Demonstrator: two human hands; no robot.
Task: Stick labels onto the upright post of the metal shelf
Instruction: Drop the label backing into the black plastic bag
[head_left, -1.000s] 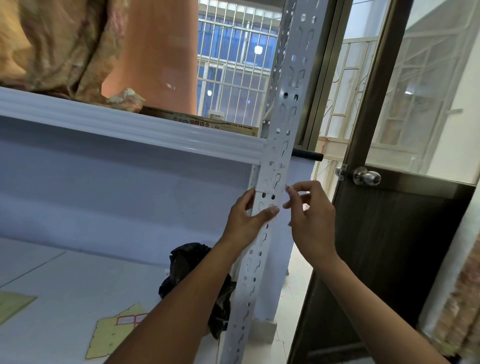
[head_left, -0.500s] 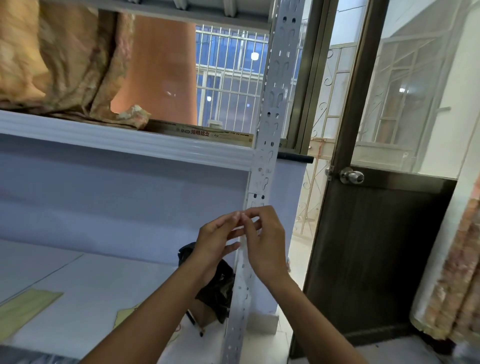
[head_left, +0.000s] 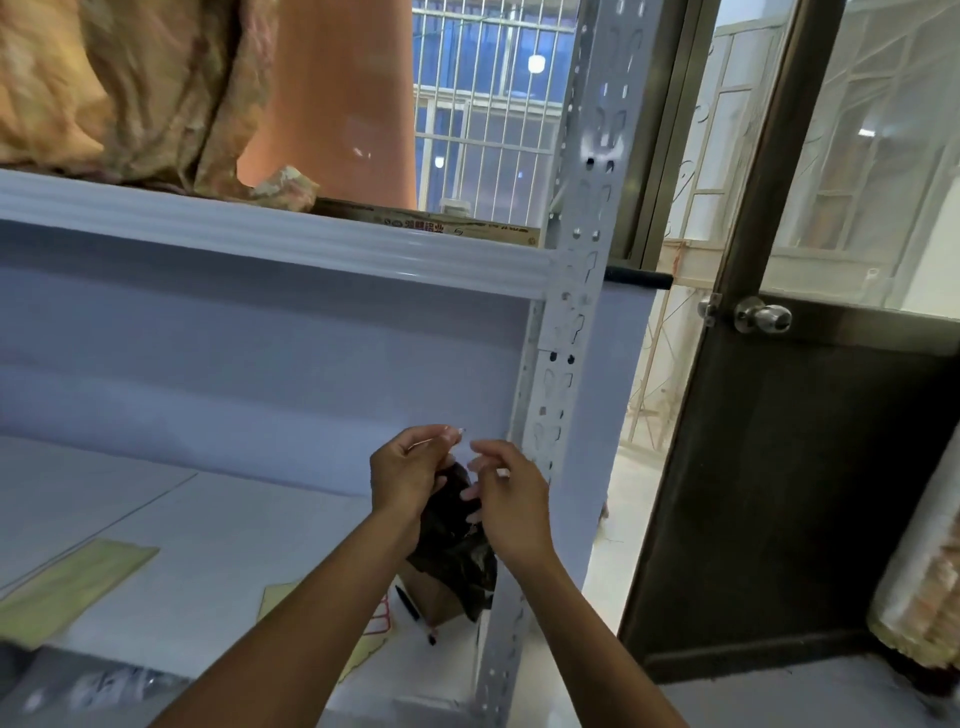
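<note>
The grey perforated upright post (head_left: 584, 249) of the metal shelf runs from top to bottom, right of centre. Both hands are in front of the lower shelf bay, just left of the post and not touching it. My left hand (head_left: 410, 467) has its fingers curled, with thumb and forefinger pinched on a tiny pale scrap (head_left: 461, 430). My right hand (head_left: 511, 499) is a short gap to its right and pinches a small white label (head_left: 502, 472) at its fingertips. Both pieces are small and blurred.
A black plastic bag (head_left: 457, 551), a pen (head_left: 413, 610) and yellow-green sheets (head_left: 67, 582) lie on the lower shelf board. The upper shelf beam (head_left: 270, 239) carries cloth (head_left: 130, 88) and a cardboard box (head_left: 441, 226). A dark door with a knob (head_left: 763, 317) stands to the right.
Both hands left the post, where they were pressing, and dropped down and to the left. They met at the fingertips, then drew slightly apart.
</note>
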